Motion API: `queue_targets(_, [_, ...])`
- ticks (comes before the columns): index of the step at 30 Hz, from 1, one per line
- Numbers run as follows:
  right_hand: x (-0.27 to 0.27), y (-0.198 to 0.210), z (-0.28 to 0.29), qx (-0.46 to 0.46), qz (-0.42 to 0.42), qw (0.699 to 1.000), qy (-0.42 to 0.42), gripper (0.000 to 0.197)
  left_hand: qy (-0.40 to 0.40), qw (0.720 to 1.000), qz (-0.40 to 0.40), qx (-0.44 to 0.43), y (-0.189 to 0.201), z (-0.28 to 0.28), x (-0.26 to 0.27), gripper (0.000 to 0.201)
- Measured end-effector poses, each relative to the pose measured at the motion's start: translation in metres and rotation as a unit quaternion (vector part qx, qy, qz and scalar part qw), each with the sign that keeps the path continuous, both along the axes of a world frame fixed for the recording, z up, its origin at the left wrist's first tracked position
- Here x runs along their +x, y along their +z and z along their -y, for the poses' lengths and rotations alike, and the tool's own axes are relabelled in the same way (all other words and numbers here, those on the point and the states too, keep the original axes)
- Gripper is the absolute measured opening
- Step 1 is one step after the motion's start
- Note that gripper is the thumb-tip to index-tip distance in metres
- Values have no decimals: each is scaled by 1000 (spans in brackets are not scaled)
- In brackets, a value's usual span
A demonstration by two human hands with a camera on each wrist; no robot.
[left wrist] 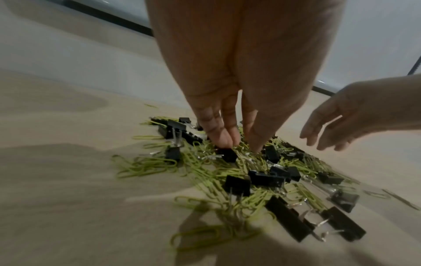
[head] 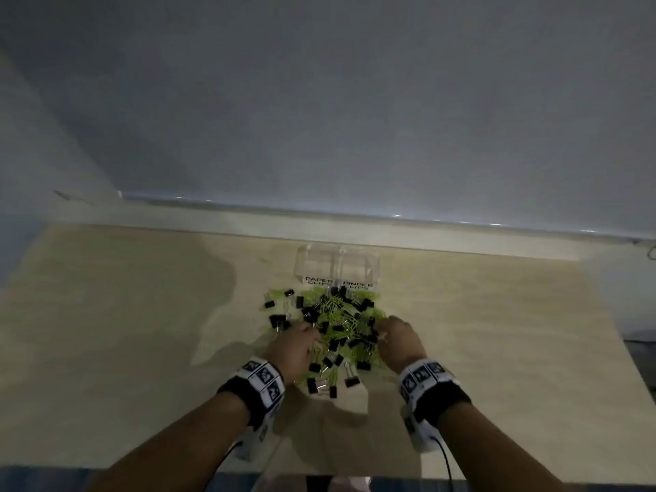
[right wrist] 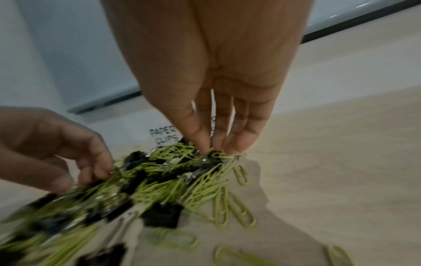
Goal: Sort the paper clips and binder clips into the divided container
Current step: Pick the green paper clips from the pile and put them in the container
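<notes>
A mixed heap of green paper clips (head: 337,319) and black binder clips (head: 277,319) lies on the table in front of a clear divided container (head: 312,259) labelled PAPER CLIPS and BINDER CLIPS. My left hand (head: 305,335) reaches down into the heap's left side. Its fingertips (left wrist: 229,142) touch a binder clip (left wrist: 227,154) and its thumb rests among the paper clips (left wrist: 248,162). My right hand (head: 385,328) comes in from the right. Its fingertips (right wrist: 237,145) and thumb meet the heap's edge at a tangle of clips (right wrist: 214,156). Neither hand plainly holds anything.
The container's PAPER CLIPS label (right wrist: 164,135) faces me just behind the heap. Stray paper clips (right wrist: 241,174) lie on the wooden table (head: 142,332) to the right. A wall ledge (head: 355,214) runs behind the container.
</notes>
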State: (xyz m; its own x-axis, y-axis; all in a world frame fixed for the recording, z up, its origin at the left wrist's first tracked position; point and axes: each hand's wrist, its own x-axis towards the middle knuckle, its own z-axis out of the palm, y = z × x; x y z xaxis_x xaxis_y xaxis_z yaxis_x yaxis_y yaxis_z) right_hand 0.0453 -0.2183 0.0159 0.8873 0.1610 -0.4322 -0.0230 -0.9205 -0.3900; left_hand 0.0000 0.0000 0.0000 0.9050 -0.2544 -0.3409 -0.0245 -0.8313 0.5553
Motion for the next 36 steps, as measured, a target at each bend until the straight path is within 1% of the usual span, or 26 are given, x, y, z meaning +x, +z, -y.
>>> queue_targets(2, [14,-3,4,-5,28,996,-79,33,-3,1000,25,3,-4,8,10,32])
queue_targets(4, [27,-5,7,-4,25,991,-130,29,-19,998,59,13,-4,18,22,33])
queue_targets(5, [31,-8,9,-7,14,990,-140,29,-26,996,78,21,-7,22,29,35])
queue_targets(7, [36,-13,7,-20,3,992,-128,29,-25,994,97,40,-13,27,43,39])
queue_targets(9, [38,-13,3,-22,9,994,-105,29,-25,994,92,61,-16,28,57,39])
queue_targets(12, [40,-16,-7,-32,28,997,-61,22,-55,991,89,85,-19,28,68,47])
queue_targets(13, [40,-17,-9,-31,30,997,-60,20,-64,989,88,97,-19,29,69,50])
queue_targets(15, [38,-20,-10,-24,25,997,-74,18,-74,987,87,115,-19,31,71,45])
queue_targets(18, [34,-26,-9,-7,0,995,-104,14,-75,987,84,111,-21,32,73,30])
queue_targets(21, [30,-27,-5,9,-14,994,-111,12,-83,987,70,118,-23,29,72,20])
queue_targets(23, [27,-28,1,28,-23,992,-118,11,-74,988,60,118,-23,23,72,13])
queue_targets(25, [26,-29,10,57,-27,990,-128,10,-31,996,29,77,-21,14,72,6])
queue_targets(27, [24,-30,19,100,-30,983,-151,4,38,999,-3,-1,-18,1,69,10])
queue_targets(28, [24,-29,22,118,-28,979,-163,6,74,996,-9,-43,-16,-6,67,12])
queue_targets(30, [25,-26,26,163,-37,968,-190,13,131,985,-21,-113,-11,-18,63,11])
queue_targets(32, [29,-18,22,214,-50,954,-202,15,174,968,-39,-177,-5,-27,64,7])
queue_targets(34, [39,-8,10,246,-41,952,-179,15,213,948,-44,-231,2,-33,70,6])
queue_targets(36, [53,2,-10,271,-17,950,-153,16,236,935,-27,-263,10,-34,81,9])
